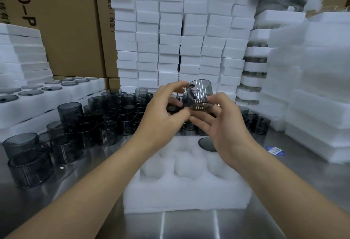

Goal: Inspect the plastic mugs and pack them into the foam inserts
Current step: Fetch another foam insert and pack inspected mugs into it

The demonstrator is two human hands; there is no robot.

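I hold the mug point(200, 94) raised above the insert point(187, 187) so that light passes through its wall for inspection. My right hand point(225, 123) grips its base, leaving the wall bare. My left hand point(162, 110) curls beside the handle. Contact there is blurred, so I cannot tell. The packed mug point(207, 144) sits in the far right pocket, partly hidden by my wrist.

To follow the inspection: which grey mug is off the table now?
The tilted mug held between left hand and right hand; the other mugs stand on the table or sit in foam.
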